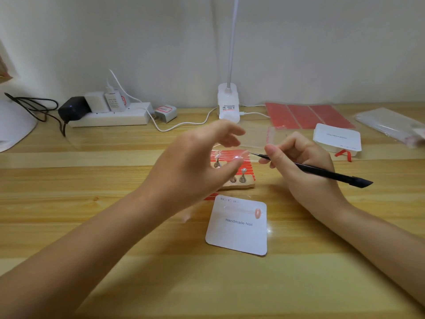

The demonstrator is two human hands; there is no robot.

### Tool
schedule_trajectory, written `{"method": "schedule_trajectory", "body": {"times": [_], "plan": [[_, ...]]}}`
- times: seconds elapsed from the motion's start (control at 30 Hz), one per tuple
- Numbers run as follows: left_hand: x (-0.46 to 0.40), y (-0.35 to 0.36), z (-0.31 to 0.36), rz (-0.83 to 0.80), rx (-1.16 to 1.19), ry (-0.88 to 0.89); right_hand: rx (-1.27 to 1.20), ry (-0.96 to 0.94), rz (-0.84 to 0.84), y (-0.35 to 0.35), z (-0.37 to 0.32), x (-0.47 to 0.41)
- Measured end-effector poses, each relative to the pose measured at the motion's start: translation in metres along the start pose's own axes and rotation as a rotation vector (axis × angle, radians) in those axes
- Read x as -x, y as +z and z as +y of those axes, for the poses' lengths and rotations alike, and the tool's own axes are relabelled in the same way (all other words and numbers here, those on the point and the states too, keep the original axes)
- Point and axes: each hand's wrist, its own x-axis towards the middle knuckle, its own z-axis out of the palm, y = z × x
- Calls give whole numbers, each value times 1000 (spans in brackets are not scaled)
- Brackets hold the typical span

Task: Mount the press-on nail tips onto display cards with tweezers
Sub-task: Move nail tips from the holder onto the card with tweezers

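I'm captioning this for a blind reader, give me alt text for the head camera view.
Over a wooden desk, the right hand grips a black tool while the left hand hovers, fingers loose, above small nail stands. Nearer lies a white "Handmade Nail" card bearing one pink nail tip.

Pale plain wall [299,42], light wooden desk [115,226] against it, white clip lamp [228,102] with slim stem at the desk's rear edge, white power strip [110,117] with plugged chargers at left
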Motion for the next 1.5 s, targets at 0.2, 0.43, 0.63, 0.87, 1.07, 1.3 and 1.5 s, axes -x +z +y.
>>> {"method": "schedule_trajectory", "body": {"times": [0.2, 0.43, 0.63, 0.87, 1.07, 1.3, 1.5], "plan": [[30, 4, -6, -294, -38, 160, -11, 13, 15, 1, 1, 0], [51, 18, -13, -279, -121, 32, 16, 0, 13, 0, 0, 2], [53, 24, -13, -237, -41, -15, -21, -41, 60, -1, -2, 6], [54, 25, -13, -232, -18, -54, 28, -226, 42, -15, -15, 5], [54, 25, -13, -236, -22, -53, 354, -496, -145, -27, -5, 31], [53, 25, -13, -246, -23, -54, 514, -628, -274, -26, -1, 33], [54, 25, -13, -244, -26, -53, 567, -714, -333, -26, 2, 31]]}}
